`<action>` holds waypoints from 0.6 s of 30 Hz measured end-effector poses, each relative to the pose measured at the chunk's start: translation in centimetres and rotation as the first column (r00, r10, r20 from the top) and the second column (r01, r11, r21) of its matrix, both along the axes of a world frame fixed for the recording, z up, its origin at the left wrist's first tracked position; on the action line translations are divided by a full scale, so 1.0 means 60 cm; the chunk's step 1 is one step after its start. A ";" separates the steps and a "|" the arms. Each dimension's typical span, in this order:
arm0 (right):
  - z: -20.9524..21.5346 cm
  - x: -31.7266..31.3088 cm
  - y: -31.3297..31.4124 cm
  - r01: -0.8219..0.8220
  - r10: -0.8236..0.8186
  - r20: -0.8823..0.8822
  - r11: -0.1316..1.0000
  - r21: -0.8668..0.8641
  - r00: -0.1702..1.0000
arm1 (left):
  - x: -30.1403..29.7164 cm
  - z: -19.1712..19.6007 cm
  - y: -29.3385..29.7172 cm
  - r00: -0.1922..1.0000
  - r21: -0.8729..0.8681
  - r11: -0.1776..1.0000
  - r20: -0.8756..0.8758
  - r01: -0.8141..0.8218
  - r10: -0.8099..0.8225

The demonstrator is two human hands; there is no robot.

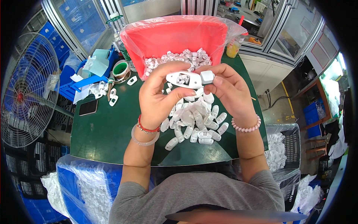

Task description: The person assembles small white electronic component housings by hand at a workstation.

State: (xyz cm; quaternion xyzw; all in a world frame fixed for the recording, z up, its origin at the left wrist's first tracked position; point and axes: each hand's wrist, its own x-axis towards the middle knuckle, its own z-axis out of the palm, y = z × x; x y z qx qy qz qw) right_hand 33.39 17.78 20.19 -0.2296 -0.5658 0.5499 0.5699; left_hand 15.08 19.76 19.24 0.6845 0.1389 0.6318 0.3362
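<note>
My left hand (154,97) is closed round a white oblong plastic housing (194,80), thumb below and fingers above. The housing has an opening in its face with small white pieces showing inside. In my right hand (235,95), a small white block-shaped plastic part (207,77) is pinched between thumb and fingers. The block is right at the housing's right end; whether the two are joined I cannot tell. Beneath both hands, a pile of white plastic housings (199,117) lies on the green table (112,138).
Behind my hands, a red bin (171,35) lined with clear plastic holds many small white parts (197,58). On the left are a phone (88,107), a tape roll (121,71), a bottle (118,37) and a fan (30,89). A drink cup (234,47) stands right of the bin.
</note>
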 end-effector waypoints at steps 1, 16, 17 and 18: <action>0.001 0.001 0.000 -0.075 0.070 -0.086 0.996 -0.058 0.994 | 0.001 0.001 0.003 1.000 0.000 1.000 0.001 0.003 -0.003; -0.030 -0.016 0.007 -0.134 0.107 -0.121 0.959 -0.249 0.987 | 0.024 -0.012 -0.002 0.997 0.028 0.999 -0.070 0.018 -0.016; -0.031 -0.015 0.007 -0.132 0.104 -0.123 0.960 -0.247 0.987 | 0.024 -0.013 -0.001 0.997 0.026 1.000 -0.069 0.017 -0.016; -0.031 -0.014 0.006 -0.130 0.102 -0.124 0.961 -0.245 0.987 | 0.024 -0.013 0.001 0.993 0.097 0.995 -0.113 -0.023 0.034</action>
